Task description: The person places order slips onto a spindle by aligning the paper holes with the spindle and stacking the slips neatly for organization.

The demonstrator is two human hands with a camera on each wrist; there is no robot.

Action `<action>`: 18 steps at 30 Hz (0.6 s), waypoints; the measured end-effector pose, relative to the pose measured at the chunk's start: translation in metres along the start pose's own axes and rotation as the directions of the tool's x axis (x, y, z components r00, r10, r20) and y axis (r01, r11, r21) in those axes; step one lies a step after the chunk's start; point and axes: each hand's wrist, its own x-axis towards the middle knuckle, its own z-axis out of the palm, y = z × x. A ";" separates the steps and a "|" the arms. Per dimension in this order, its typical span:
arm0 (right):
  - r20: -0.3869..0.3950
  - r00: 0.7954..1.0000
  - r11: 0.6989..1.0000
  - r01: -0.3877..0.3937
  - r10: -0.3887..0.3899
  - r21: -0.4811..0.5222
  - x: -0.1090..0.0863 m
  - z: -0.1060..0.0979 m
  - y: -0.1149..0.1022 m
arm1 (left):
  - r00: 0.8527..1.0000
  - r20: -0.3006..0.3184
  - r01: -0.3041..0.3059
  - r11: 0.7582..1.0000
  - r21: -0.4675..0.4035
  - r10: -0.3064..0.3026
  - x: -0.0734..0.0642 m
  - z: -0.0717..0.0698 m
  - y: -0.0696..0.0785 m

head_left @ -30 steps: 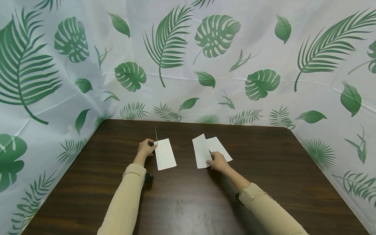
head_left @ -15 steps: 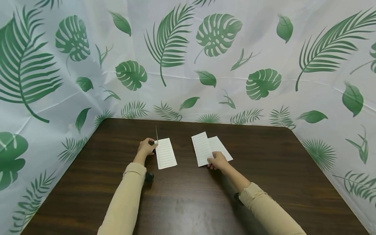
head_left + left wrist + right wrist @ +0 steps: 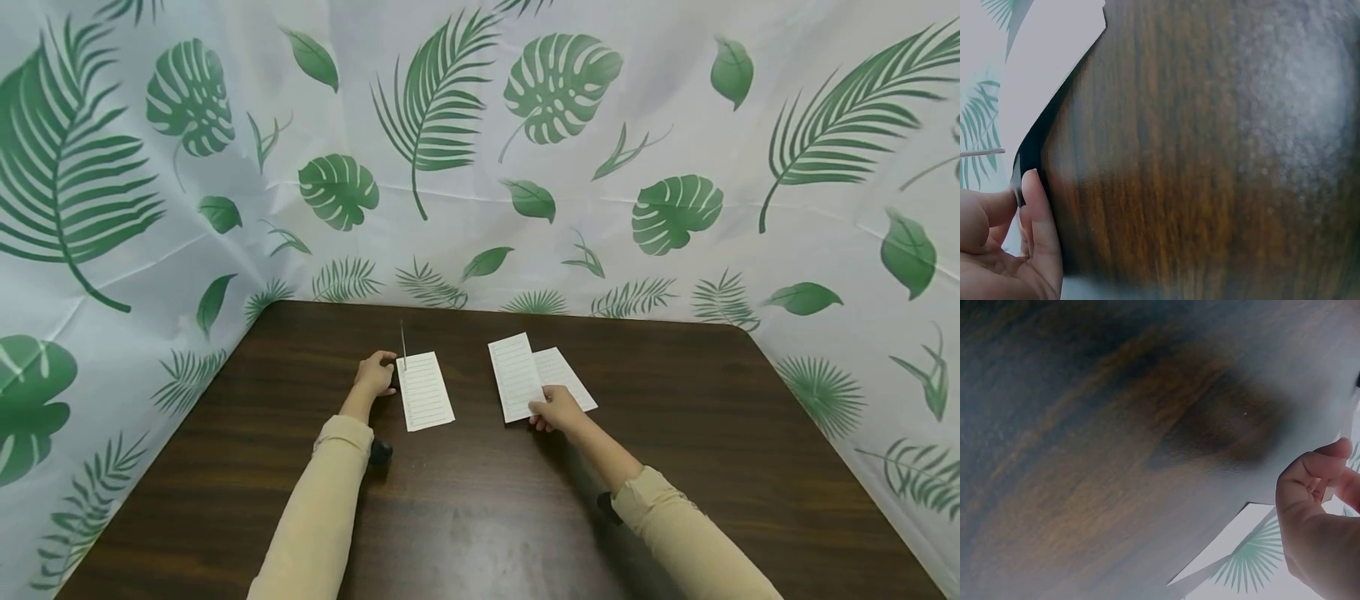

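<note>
At the left of the table, a thin upright spike (image 3: 403, 337) rises through the top of a small stack of lined paper slips (image 3: 426, 396). My left hand (image 3: 373, 375) holds the edge of the spike's black base (image 3: 1034, 147), gripping it between thumb and fingers; the slips cover most of the base. Farther right, my right hand (image 3: 553, 408) pinches the lower right corner of a lined paper slip (image 3: 516, 377) above the tabletop. Partly behind that slip lies another white slip (image 3: 566, 379), also seen as a pale corner (image 3: 1225, 544) in the right wrist view.
The dark wood table (image 3: 465, 517) reaches back to a white curtain (image 3: 465, 208) printed with green leaves. Dark wrist devices sit under both forearms, such as the left wrist device (image 3: 381, 454).
The slip in my right hand has turned to lie flatter toward the view, its far end shifting slightly up and outward. My left hand stays at the spike's base.
</note>
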 end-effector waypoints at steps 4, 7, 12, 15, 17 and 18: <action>0.005 1.000 1.000 -0.015 0.015 -0.001 -0.001 -0.001 -0.001 | 0.999 -0.035 -0.005 1.000 0.021 0.006 -0.003 0.002 0.000; 0.008 1.000 1.000 -0.017 0.017 0.007 -0.001 -0.002 -0.003 | 0.997 -0.075 0.006 0.999 0.043 -0.003 -0.006 0.003 0.002; 0.014 1.000 0.999 -0.022 0.021 0.047 -0.004 -0.001 -0.006 | 0.992 -0.123 0.006 1.000 -0.008 -0.007 -0.013 -0.001 0.007; 0.021 0.999 0.997 -0.041 0.040 0.069 -0.006 -0.001 -0.007 | 0.994 -0.112 -0.007 1.000 -0.026 0.004 -0.016 -0.004 0.007; 0.027 0.998 0.996 -0.050 0.048 0.079 -0.009 -0.002 -0.008 | 0.994 -0.107 -0.026 1.000 -0.010 0.025 -0.017 -0.006 0.007; 0.029 0.998 0.995 -0.053 0.050 0.086 -0.010 -0.003 -0.009 | 0.993 -0.106 -0.042 0.999 0.005 0.042 -0.018 -0.006 0.007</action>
